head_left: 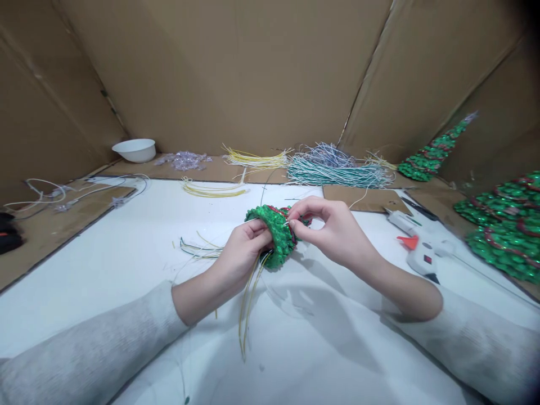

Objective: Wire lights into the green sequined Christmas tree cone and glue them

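Note:
A small green sequined Christmas tree (pixel 278 239) with red trim lies on its side between my hands, above the white tabletop. My left hand (pixel 248 244) grips it at the open base, with some fingertips hidden inside the rim. Yellow and white wires (pixel 248 309) hang out of that base, and more strands stick out to the left behind my wrist. At the tree's near side, my right hand (pixel 323 225) pinches thumb and forefinger together against the sequins. A thin pale wire end seems to sit in that pinch, too small to make out fully.
Bundles of green-white wires (pixel 337 171) and yellow wires (pixel 257 158) lie along the back edge, near clear plastic pieces (pixel 185 161) and a white bowl (pixel 135 150). At right are a glue gun (pixel 424 259), its cord, and two decorated trees (pixel 434 152). Cardboard walls surround the table.

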`<control>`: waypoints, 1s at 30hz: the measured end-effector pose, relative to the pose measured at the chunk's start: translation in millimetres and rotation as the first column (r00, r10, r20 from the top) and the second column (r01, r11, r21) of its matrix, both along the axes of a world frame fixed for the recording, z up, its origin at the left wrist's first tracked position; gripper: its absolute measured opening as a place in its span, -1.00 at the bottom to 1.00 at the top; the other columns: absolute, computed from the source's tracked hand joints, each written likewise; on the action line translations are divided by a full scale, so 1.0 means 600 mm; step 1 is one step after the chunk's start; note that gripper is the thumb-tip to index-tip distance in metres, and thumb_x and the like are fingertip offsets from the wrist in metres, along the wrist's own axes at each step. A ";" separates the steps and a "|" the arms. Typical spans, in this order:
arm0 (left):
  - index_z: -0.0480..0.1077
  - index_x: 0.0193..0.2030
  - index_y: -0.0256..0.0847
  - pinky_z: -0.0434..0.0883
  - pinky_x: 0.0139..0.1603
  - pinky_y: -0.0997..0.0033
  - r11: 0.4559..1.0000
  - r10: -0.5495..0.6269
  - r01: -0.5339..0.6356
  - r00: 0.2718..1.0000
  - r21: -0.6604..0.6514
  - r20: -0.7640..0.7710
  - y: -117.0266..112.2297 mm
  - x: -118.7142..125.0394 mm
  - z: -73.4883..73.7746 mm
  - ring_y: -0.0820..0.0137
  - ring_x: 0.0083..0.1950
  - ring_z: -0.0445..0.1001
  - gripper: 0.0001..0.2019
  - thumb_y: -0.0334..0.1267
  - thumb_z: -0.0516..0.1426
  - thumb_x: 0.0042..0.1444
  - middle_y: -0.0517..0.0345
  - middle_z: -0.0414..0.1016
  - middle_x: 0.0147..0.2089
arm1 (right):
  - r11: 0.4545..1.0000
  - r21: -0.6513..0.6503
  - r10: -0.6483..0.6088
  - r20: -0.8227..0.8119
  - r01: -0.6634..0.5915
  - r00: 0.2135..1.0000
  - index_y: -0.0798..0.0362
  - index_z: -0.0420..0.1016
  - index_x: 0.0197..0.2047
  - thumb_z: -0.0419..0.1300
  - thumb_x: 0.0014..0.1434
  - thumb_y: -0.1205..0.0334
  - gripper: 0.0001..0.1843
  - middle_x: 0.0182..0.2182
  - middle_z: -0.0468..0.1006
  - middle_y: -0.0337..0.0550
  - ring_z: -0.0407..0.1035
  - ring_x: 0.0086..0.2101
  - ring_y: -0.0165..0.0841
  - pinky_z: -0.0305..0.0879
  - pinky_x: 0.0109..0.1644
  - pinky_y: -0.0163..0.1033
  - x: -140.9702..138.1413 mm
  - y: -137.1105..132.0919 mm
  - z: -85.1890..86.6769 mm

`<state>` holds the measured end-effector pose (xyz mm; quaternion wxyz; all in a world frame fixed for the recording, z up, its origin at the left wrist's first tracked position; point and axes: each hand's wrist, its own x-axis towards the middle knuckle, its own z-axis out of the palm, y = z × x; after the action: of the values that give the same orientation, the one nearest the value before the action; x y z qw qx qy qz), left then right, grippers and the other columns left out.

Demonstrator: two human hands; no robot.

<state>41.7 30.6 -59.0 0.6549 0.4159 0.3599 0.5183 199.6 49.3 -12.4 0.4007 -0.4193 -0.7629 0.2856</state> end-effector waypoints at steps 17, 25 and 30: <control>0.53 -0.22 -0.25 0.33 -0.30 0.53 0.998 -0.004 0.009 0.997 -0.069 0.081 0.003 0.001 0.003 0.49 -0.35 0.42 -0.78 -0.45 0.21 -0.07 0.14 0.57 -0.28 | 0.924 0.369 0.074 0.086 -0.101 0.994 0.09 0.46 -0.35 0.14 0.08 0.55 -0.82 -0.30 0.54 -0.16 0.42 -0.22 -0.37 0.34 -0.12 -0.28 0.002 -0.002 -0.018; 0.54 -0.23 -0.22 0.32 -0.23 0.56 0.999 0.018 -0.013 0.996 -0.052 0.091 0.006 0.002 -0.003 0.52 -0.35 0.40 -0.75 -0.44 0.25 -0.13 0.19 0.55 -0.33 | 0.904 0.421 0.018 0.139 -0.076 0.990 0.13 0.50 -0.33 0.17 0.06 0.57 -0.82 -0.31 0.56 -0.13 0.44 -0.28 -0.38 0.33 -0.18 -0.32 -0.001 -0.006 -0.019; 0.53 -0.25 -0.22 0.30 -0.28 0.57 0.997 0.033 -0.028 0.996 -0.070 0.084 0.006 0.004 -0.003 0.55 -0.40 0.36 -0.77 -0.41 0.27 -0.13 0.21 0.55 -0.35 | 0.902 0.423 0.018 0.162 -0.086 0.987 0.12 0.51 -0.35 0.17 0.07 0.57 -0.82 -0.32 0.56 -0.15 0.43 -0.29 -0.39 0.33 -0.20 -0.33 0.001 -0.006 -0.015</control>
<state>44.1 34.3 -61.0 0.6756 0.3651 0.3558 0.5327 199.9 46.0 -21.5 0.4149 -0.3214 -0.8466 0.0883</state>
